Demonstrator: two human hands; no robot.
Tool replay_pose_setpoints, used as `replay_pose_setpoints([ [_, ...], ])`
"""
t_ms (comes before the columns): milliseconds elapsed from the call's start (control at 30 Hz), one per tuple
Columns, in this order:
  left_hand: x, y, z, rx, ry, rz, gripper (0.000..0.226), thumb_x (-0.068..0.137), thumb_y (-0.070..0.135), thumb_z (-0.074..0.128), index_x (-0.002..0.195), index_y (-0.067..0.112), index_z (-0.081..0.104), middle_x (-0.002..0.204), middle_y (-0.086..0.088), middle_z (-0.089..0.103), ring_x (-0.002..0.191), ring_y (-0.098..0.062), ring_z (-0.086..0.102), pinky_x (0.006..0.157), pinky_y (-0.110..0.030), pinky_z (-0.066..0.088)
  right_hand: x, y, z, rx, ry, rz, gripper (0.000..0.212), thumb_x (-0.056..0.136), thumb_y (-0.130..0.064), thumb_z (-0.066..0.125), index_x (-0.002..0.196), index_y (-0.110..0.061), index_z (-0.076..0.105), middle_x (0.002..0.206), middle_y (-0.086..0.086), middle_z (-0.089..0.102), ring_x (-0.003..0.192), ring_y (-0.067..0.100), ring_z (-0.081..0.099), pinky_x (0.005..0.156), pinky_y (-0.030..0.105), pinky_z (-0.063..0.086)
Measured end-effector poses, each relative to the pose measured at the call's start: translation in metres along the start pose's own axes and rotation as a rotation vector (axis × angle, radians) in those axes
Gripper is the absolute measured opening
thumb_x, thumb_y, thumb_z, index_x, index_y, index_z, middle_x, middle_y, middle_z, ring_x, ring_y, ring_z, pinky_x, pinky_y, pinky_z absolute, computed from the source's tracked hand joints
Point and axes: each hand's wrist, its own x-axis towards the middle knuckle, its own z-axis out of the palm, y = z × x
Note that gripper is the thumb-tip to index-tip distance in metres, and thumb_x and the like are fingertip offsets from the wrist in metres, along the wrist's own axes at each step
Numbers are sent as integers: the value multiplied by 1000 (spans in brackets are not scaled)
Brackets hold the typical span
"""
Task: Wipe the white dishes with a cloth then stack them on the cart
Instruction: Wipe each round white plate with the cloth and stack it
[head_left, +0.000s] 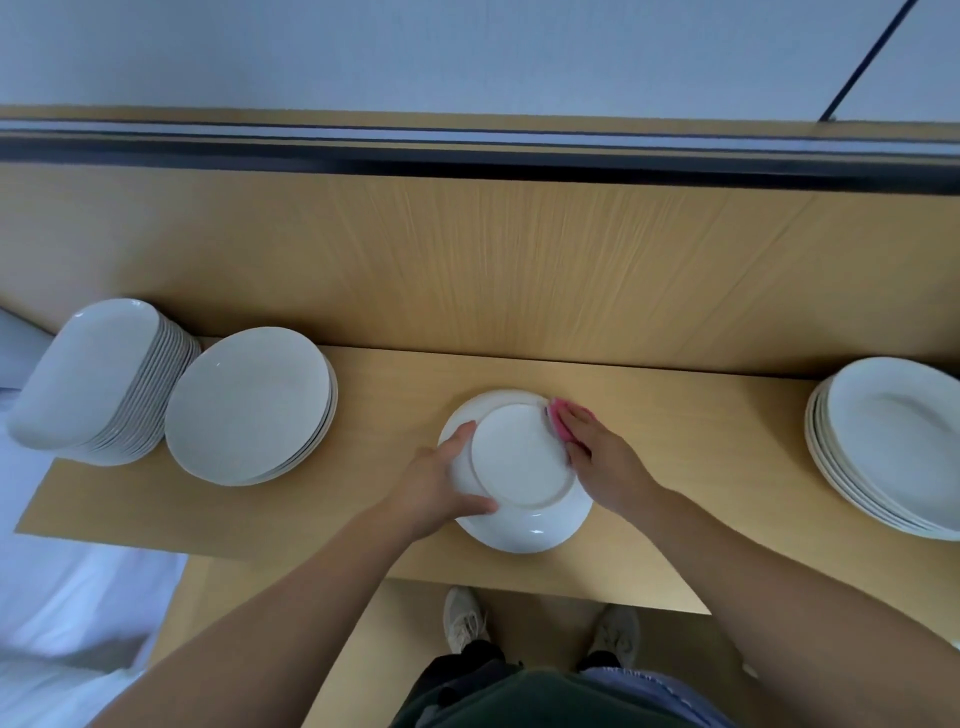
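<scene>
Person stands at bench (363, 519), both hands on one white plate (519, 467). Plate is bottom-up with its foot ring facing up, over mid-bench, nearer the front edge than the back. Can't tell if its near rim touches the bench. Left hand (441, 483) is clamped on the plate's left rim: thumb on the near side by the foot ring, fingers curled round the far-left edge. Right hand (602, 457) has its fingers laid out straight, pressing a pink cloth (560, 422) onto the plate's far-right rim. Only a small bit of cloth shows past the fingertips, and the thumb is hidden. Round stack (249, 405) of white plates sits left on the bench, well apart from the held plate. Oblong stack (88, 374), taller, is just beside it at the bench's left end. Oval stack (898, 441) is at the far right, cut by the frame edge. Wood panel (519, 260) rises behind the bench. Person's shoes (462, 618) show on the floor below the front edge.
</scene>
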Motion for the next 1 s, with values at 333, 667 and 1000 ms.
replay_pose_setpoints([
  [333, 8, -1, -3, -188, 30, -28, 95, 69, 30, 82, 146, 40, 28, 137, 1, 42, 123, -23, 44, 100, -39, 45, 51, -17, -19, -2, -195, 3, 44, 102, -10, 38, 144, -22, 45, 147, -16, 37, 133, 4, 38, 110, 11, 24],
  [667, 9, -8, 5, -131, 67, -38, 98, 66, 43, 76, 147, 46, 20, 135, -2, 40, 121, -25, 44, 100, -39, 45, -5, -7, 11, 61, 91, 142, 48, 102, -6, 41, 149, -10, 34, 149, -5, 29, 135, 3, 26, 100, -6, 7],
  [1000, 12, 0, 20, -211, 130, -30, 88, 71, 45, 77, 145, 46, 27, 128, 0, 41, 113, -25, 51, 95, -39, 49, -39, 1, 10, 200, 225, 222, 47, 96, 2, 49, 142, -9, 47, 144, -2, 42, 133, 8, 39, 110, 9, 26],
])
